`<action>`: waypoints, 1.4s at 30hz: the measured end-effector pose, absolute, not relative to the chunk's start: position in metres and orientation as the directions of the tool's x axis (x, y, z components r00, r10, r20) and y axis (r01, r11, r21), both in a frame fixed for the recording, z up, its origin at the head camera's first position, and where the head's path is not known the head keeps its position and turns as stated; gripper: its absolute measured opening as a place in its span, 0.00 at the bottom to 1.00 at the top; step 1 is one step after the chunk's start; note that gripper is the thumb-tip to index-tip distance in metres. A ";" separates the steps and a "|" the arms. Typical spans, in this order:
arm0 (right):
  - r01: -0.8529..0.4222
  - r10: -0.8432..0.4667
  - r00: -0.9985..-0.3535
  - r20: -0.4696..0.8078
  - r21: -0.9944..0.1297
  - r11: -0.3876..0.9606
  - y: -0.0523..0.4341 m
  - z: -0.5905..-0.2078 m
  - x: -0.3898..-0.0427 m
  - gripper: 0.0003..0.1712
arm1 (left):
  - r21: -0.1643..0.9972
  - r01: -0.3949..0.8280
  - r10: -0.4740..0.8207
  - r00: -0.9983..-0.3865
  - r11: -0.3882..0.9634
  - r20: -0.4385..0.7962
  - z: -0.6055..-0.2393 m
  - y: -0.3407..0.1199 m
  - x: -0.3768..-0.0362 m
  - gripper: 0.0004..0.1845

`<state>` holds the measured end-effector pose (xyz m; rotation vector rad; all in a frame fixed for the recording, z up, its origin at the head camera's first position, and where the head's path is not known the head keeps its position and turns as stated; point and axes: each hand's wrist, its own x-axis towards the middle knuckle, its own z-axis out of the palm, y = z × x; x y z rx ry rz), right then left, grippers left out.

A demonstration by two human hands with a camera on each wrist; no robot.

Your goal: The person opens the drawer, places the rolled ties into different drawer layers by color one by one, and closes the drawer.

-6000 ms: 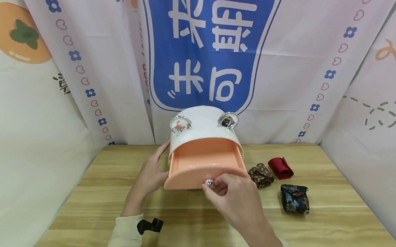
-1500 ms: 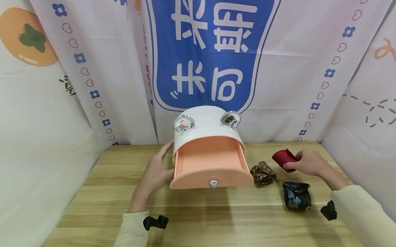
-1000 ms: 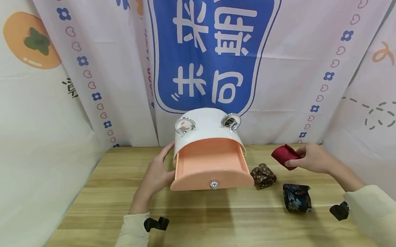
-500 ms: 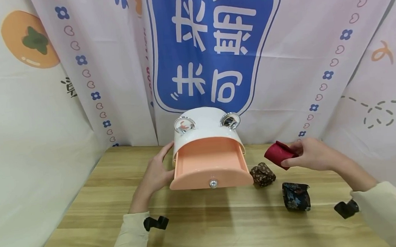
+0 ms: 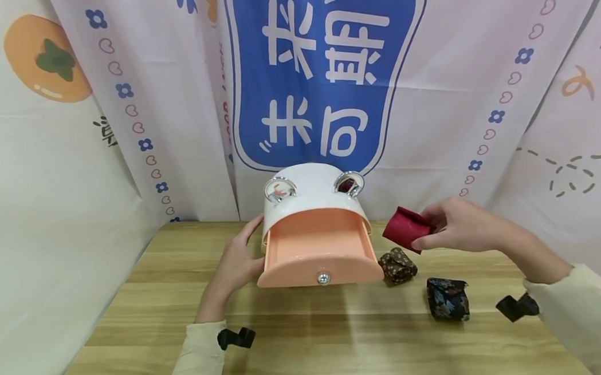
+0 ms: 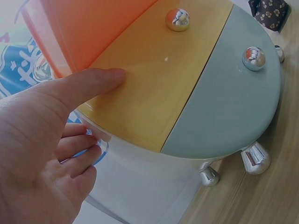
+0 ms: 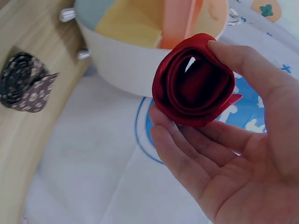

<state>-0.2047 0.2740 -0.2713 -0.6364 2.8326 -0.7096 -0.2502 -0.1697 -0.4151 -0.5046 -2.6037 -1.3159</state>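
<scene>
Cabinet: a small white drawer cabinet [image 5: 311,195] with a rounded top and glossy plastic shell stands on chrome ball feet at the 12 o'clock end of the wooden table [image 5: 310,347].
Top drawer: the peach drawer [image 5: 319,255] is pulled out toward 6 o'clock; its tray shows nothing inside in the head view; a round chrome knob [image 5: 324,278] sits on its curved front.
Lower drawers: the left wrist view shows a closed yellow drawer front [image 6: 154,88] and a closed grey-blue drawer front [image 6: 233,107], each smooth, glossy and fitted with a chrome knob; their contents cannot be seen.
Left hand: the left hand [image 5: 235,263] rests against the cabinet's side at 9 o'clock, thumb pressed flat on the yellow front, the other fingers loosely bent along the white shell.
Right hand: the right hand [image 5: 455,229] holds the red rolled tie [image 5: 405,230] in the air at 3 o'clock of the open drawer, above the table.
Grip: thumb on top of the roll, the fingers [image 7: 187,154] curled beneath it; the coil's open end faces the right wrist camera.
Red roll: satin-like, shiny fabric wound in a tight spiral.
Brown rolled tie: the brown rolled tie [image 5: 398,264], dotted with pale marks, lies on the table just beside the drawer's 3 o'clock corner.
Dark rolled tie: the dark patterned rolled tie [image 5: 448,299] lies at 4 o'clock, apart from the brown one.
</scene>
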 end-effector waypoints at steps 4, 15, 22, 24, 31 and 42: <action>-0.371 -0.451 -0.891 -0.051 -0.489 0.789 0.262 -0.262 -0.206 0.28 | 0.752 0.366 0.212 -0.931 0.549 0.298 -0.415 -0.171 -0.249 0.51; -0.424 -0.519 -0.852 -0.068 -0.493 0.760 0.230 -0.247 -0.204 0.25 | 0.750 0.354 0.204 -0.935 0.558 0.289 -0.415 -0.171 -0.249 0.51; -0.466 -0.579 -0.812 -0.075 -0.515 0.719 0.209 -0.248 -0.209 0.23 | 0.743 0.366 0.208 -0.931 0.561 0.301 -0.414 -0.171 -0.250 0.51; -0.475 -0.590 -0.804 -0.075 -0.516 0.713 0.204 -0.248 -0.211 0.24 | 0.742 0.368 0.209 -0.930 0.560 0.303 -0.414 -0.172 -0.250 0.51; -0.529 -0.635 -0.771 -0.059 -0.497 0.688 0.179 -0.253 -0.219 0.23 | 0.746 0.361 0.208 -0.932 0.560 0.296 -0.413 -0.172 -0.250 0.52; -0.559 -0.660 -0.749 -0.059 -0.478 0.678 0.154 -0.265 -0.229 0.24 | 0.750 0.350 0.204 -0.937 0.561 0.285 -0.414 -0.170 -0.249 0.52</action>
